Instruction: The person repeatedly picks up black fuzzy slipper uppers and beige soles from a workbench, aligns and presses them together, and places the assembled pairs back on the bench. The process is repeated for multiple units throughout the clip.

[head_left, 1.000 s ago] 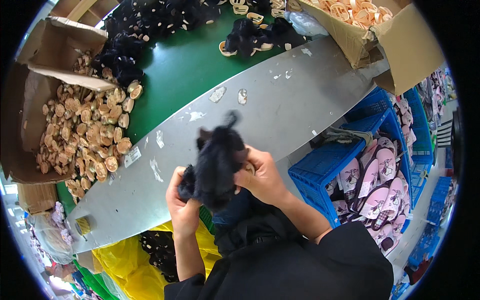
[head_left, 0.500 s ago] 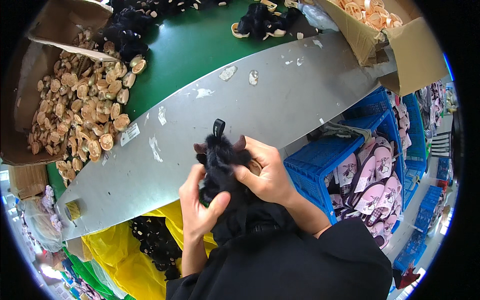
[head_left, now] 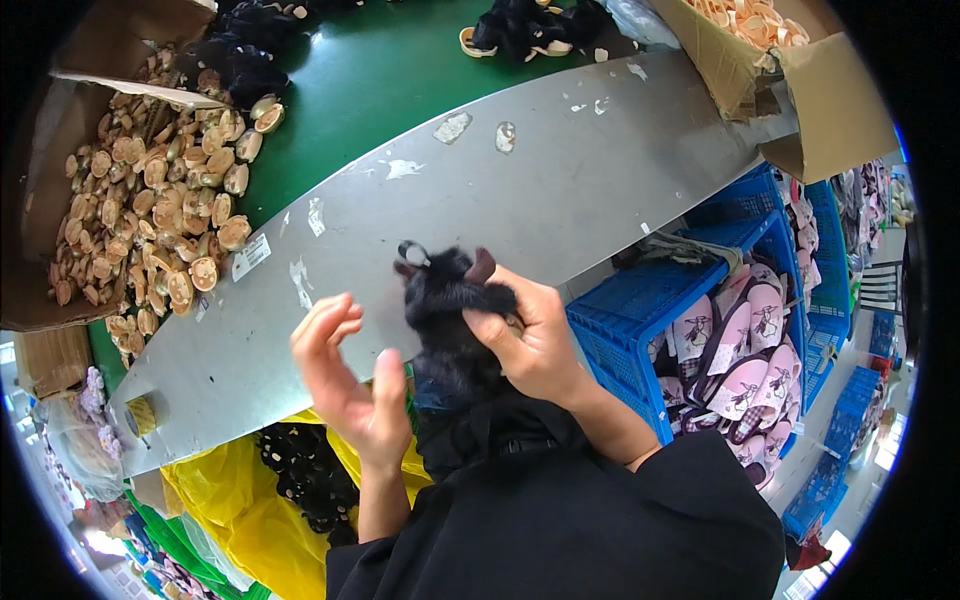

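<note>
A small black plush toy [head_left: 450, 312] with brown horn-like tips and a loop at its top hangs over the near edge of the metal table. My right hand [head_left: 540, 335] grips it from the right, thumb across the front and fingers behind, mostly hidden by the fur. To the left of the toy, my left hand [head_left: 352, 385] is raised and apart from it, fingers curved and thumb spread, with nothing between them.
A cardboard box [head_left: 35, 230] spilling shell-like tan and gold pieces [head_left: 150, 200] stands at left. Black plush pieces [head_left: 535, 28] lie on the green belt [head_left: 370, 80]. At right, a blue crate [head_left: 620, 335] holds pink slippers [head_left: 735, 345]. Below left hangs a yellow bag [head_left: 235, 510].
My left hand has let go of the plush toy and moved left, its fingers opening. The toy's loop has tipped over, while my right hand keeps its hold.
</note>
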Available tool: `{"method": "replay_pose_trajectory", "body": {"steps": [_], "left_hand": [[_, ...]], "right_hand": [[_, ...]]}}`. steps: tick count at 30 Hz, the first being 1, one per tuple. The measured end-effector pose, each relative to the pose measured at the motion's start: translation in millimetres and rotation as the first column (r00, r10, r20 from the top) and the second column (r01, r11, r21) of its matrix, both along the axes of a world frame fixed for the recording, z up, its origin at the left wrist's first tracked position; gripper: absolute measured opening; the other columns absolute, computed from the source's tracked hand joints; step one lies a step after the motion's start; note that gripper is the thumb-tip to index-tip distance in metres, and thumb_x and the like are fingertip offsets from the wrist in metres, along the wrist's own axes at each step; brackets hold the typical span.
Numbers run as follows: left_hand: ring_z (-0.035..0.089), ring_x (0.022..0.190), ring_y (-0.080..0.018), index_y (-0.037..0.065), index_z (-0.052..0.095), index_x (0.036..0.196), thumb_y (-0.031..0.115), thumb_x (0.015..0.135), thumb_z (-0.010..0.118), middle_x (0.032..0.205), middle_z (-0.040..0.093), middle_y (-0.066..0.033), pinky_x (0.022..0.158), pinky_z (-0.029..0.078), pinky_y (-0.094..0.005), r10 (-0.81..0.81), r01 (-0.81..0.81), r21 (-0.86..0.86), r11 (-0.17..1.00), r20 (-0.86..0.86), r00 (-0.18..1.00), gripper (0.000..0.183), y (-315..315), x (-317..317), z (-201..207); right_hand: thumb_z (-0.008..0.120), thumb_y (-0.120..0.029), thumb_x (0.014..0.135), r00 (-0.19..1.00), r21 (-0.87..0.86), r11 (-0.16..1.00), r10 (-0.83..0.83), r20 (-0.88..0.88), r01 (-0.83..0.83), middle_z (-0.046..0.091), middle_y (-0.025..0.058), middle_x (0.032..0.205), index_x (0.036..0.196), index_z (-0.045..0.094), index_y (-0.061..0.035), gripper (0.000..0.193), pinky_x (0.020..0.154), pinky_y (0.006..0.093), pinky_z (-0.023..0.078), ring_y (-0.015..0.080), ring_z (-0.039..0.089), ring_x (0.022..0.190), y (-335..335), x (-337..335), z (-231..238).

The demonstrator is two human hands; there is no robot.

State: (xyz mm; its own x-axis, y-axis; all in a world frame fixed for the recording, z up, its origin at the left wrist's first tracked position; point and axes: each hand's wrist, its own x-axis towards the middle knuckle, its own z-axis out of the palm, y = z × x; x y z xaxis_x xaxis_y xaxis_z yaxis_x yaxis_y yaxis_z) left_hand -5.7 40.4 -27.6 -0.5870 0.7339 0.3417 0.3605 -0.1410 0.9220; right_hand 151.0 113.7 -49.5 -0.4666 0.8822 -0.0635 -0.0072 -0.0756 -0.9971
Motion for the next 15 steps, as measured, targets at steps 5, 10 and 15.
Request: {"method": "replay_pose_trajectory", "body": {"steps": [5, 10, 15], "left_hand": [[0.056, 0.121, -0.0352, -0.013, 0.058, 0.126, 0.042, 0.087, 0.060, 0.130, 0.058, -0.0256, 0.107, 0.040, -0.0413, -0.366, 0.381, -0.121, 0.916, 0.132, 0.921, 0.067, -25, 9, 3], [0.056, 0.122, -0.0329, -0.013, 0.056, 0.128, 0.047, 0.088, 0.061, 0.128, 0.058, -0.0255, 0.106, 0.040, -0.0394, -0.405, 0.432, -0.070, 0.899, 0.241, 0.882, 0.073, -21, 13, 2], [0.058, 0.110, -0.0222, -0.009, 0.054, 0.130, 0.051, 0.089, 0.062, 0.120, 0.061, -0.0155, 0.097, 0.045, -0.0340, -0.353, 0.479, -0.157, 0.864, 0.492, 0.796, 0.074, -36, 17, -11]], "right_hand": [[0.067, -0.012, 0.090, 0.999, 0.316, 0.948, 0.038, 0.006, -0.038, 0.058, 0.0127, 0.082, 0.099, 0.062, -0.0007, 0.015, 0.059, 0.0322, 0.046, 0.0245, 0.057, 0.062, 0, -9, 8], [0.074, -0.011, 0.082, 0.990, 0.561, 0.828, -0.058, 0.126, -0.023, 0.060, 0.0122, 0.086, 0.099, 0.064, -0.0033, 0.021, 0.055, 0.0335, 0.051, 0.0288, 0.063, 0.064, -1, -4, 11], [0.079, -0.012, 0.071, 0.990, 0.626, 0.776, -0.014, 0.139, -0.077, 0.063, 0.0105, 0.090, 0.098, 0.065, -0.0062, 0.030, 0.052, 0.0324, 0.051, 0.0262, 0.063, 0.061, -14, -4, 15]]}}
